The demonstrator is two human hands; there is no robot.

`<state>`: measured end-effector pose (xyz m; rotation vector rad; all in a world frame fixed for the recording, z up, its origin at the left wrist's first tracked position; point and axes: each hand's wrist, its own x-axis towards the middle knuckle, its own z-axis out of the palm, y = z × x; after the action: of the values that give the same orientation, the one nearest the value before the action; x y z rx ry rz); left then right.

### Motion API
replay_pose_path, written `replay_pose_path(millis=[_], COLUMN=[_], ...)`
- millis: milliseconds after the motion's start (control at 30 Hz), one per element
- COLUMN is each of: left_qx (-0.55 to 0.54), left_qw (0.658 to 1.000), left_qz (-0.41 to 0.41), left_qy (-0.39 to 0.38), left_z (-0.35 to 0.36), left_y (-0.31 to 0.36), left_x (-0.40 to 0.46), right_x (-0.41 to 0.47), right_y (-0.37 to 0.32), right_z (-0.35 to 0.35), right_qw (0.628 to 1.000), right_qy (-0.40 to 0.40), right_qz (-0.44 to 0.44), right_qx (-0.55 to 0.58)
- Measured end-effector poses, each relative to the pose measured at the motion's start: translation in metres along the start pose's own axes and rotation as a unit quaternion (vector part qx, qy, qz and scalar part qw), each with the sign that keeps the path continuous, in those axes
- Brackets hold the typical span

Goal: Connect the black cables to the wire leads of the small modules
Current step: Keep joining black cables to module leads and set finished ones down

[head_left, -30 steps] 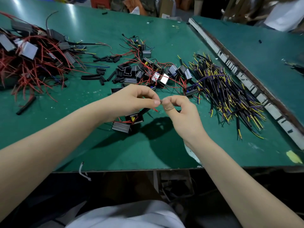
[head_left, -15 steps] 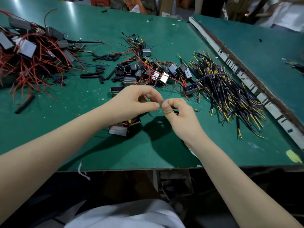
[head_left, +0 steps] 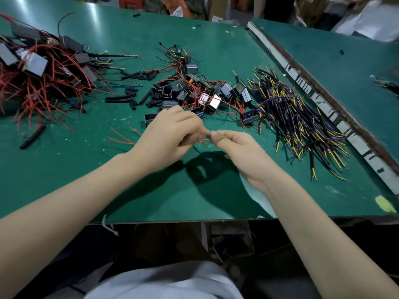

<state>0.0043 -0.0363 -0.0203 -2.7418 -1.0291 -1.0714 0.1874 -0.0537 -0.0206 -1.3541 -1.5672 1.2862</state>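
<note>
Green table (head_left: pixel 151 201) bearing, on its right side, a heap of black cables (head_left: pixel 302 124); small modules (head_left: pixel 200 93) with red wire leads (head_left: pixel 235 108) lie just beyond the hands. Left hand (head_left: pixel 170 139) and right hand (head_left: pixel 241 154) meet fingertip to fingertip, each pinching thin wire ends (head_left: pixel 205 141) between them.

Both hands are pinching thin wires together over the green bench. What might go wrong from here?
1. The left hand and right hand meet at fine wire ends that the fingertips mostly hide, so a poor joint could go unnoticed.
2. Loose red leads lie just beside the left hand and could snag or be dragged.
3. The black cable pile sits close to the right forearm; a sweep could scatter it.
</note>
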Motion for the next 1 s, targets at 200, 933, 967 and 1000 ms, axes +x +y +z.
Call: replay_pose_path(millis=[200, 933, 967, 1000], left_qx=[-0.039, -0.224, -0.242, -0.258], left_qw=[0.992, 0.94, 0.931, 0.922], left_qz=[-0.111, -0.256, -0.273, -0.288], left_qy=[0.035, -0.036, -0.029, -0.024], left_z=[0.004, -0.007, -0.006, -0.005], left_y=[0.006, 0.014, 0.014, 0.014], left_x=[-0.001, 0.012, 0.013, 0.014], right_x=[0.004, -0.005, -0.005, -0.006], right_y=[-0.007, -0.012, -0.01, -0.008], right_z=[-0.008, 0.0, 0.002, 0.005], right_qw=[0.999, 0.871, 0.83, 0.789], right_qy=[-0.011, 0.134, 0.174, 0.211], right_qz=[-0.014, -0.226, -0.259, -0.286], right_qx=[-0.034, -0.415, -0.461, -0.501])
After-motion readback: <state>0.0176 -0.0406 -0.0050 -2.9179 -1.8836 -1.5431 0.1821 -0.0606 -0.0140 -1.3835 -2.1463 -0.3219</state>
